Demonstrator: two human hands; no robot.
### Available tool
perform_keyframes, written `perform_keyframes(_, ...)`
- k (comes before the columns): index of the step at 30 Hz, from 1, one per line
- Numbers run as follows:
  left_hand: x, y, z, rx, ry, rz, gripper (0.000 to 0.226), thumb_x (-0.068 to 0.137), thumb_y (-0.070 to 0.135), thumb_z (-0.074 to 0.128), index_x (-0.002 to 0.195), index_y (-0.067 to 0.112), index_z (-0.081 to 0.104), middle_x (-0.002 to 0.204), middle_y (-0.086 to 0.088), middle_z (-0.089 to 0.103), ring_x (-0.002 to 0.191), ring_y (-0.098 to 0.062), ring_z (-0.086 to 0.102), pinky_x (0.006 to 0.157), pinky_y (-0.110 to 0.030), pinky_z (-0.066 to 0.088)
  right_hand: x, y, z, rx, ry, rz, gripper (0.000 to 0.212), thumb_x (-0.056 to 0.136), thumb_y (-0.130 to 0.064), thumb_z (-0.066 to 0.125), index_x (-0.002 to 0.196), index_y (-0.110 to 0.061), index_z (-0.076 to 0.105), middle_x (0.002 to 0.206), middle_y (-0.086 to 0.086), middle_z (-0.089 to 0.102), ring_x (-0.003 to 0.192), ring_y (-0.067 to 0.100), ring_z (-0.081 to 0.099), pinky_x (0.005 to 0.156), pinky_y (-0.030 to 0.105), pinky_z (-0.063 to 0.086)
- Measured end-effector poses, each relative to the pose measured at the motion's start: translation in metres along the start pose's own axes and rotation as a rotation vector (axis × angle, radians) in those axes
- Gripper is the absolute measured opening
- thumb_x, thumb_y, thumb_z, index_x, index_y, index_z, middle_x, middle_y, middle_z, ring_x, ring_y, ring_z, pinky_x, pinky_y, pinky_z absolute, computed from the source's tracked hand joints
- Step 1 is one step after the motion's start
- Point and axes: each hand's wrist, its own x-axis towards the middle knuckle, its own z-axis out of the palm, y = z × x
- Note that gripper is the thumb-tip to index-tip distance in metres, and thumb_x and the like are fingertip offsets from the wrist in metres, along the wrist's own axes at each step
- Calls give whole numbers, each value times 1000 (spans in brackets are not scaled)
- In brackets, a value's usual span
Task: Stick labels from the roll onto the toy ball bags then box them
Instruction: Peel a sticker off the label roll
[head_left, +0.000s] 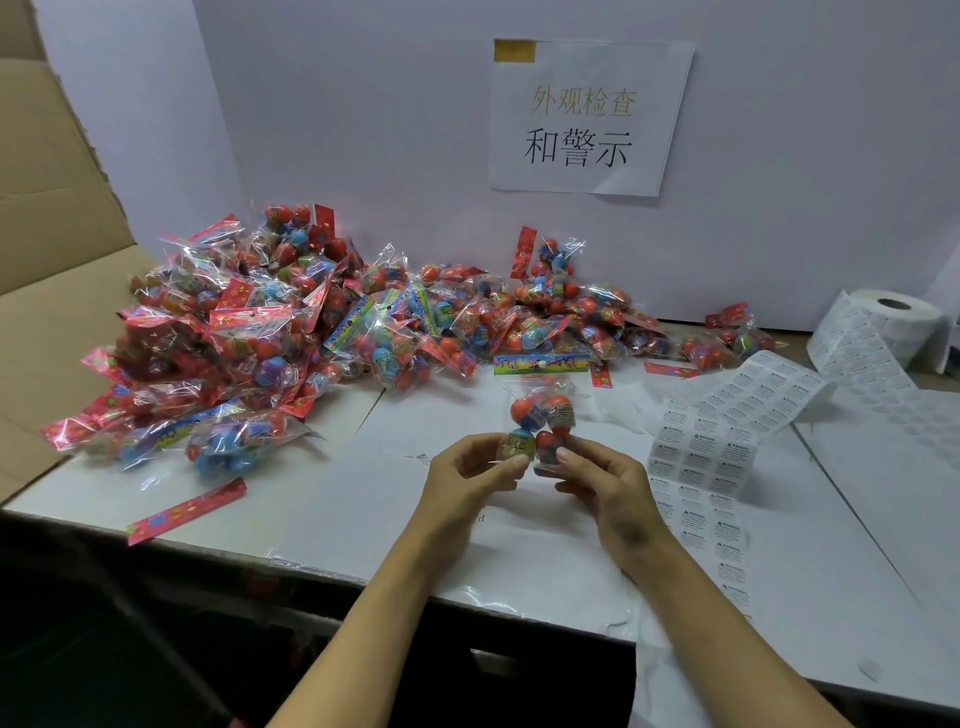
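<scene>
Head view shows me both hands pinching one toy ball bag (540, 415) above the white table (363, 499): left hand (467, 480) on its lower left, right hand (605, 486) on its lower right. Label strip (727, 436) runs beside my right hand from the roll (893, 325). Bag pile (291, 332) lies behind, cardboard box (47, 260) at left.

Soft, even light falls from above, slightly dim with a bluish cast. Faint shadows lie under the hands (540, 475) on the surface (363, 467). Plastic bags (249, 343) glint. Wide-angle distortion bends the edges; corners darken.
</scene>
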Motion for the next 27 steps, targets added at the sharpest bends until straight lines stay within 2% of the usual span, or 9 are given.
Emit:
perform_keyframes(3,-1,1,1,37,-69,4,34,84,21,85,115,11,74,99,-10,78,87,-20,72,75,-26,57,-3,-3,2,-33,-49,-11,24,87,-22,70,108,-26,79,104,9,78,99,23,75,79,30,48)
perform_keyframes(6,-2,1,0,30,-73,8,25,86,15,81,110,10,76,96,-14,77,82,-21,71,73,-27,57,-4,-3,2,-69,-69,-21,23,88,-21,72,109,-26,79,103,8,78,97,21,74,80,31,47)
perform_keyframes(9,-2,1,0,-1,-77,9,25,86,10,80,111,7,76,97,-17,77,82,-22,70,75,-28,58,-5,-4,4,-108,-72,-32,33,79,-41,75,110,-29,78,100,1,78,92,13,71,74,25,48)
perform_keyframes(11,-3,2,1,-17,-81,22,29,83,13,82,111,6,76,97,-16,77,81,-21,70,75,-28,57,-5,-2,5,-181,-60,-47,39,71,-58,76,101,-33,78,88,-1,76,83,10,67,66,22,48)
perform_keyframes(14,-4,4,0,2,-84,37,30,84,14,81,112,5,75,92,-12,77,80,-17,69,73,-25,56,-3,2,6,-310,-51,-54,47,68,-70,77,77,-23,76,74,3,73,66,11,65,58,20,47)
perform_keyframes(16,-5,4,-1,23,-91,38,27,87,11,80,112,3,74,89,-10,75,79,-16,69,72,-24,55,-3,4,5,-330,-33,-56,47,68,-67,77,65,-21,72,66,6,70,57,12,62,54,19,46)
perform_keyframes(20,-6,4,0,45,-89,46,31,81,16,83,107,3,74,85,-10,74,74,-16,68,69,-24,55,-2,3,2,-305,-42,-36,37,68,-54,79,57,-21,68,58,5,65,50,13,55,50,20,44)
perform_keyframes(23,-6,4,0,43,-85,43,27,77,21,85,99,8,77,82,-10,74,73,-19,68,68,-26,55,-3,3,2,-288,-54,-25,35,72,-49,79,57,-19,69,60,7,66,51,13,55,49,21,43)
perform_keyframes(27,-4,5,-2,-14,-88,1,23,76,16,87,96,10,80,86,-15,75,76,-23,71,69,-27,56,-2,2,1,-219,-74,2,35,71,-46,82,63,-12,75,66,12,70,55,16,57,55,24,42)
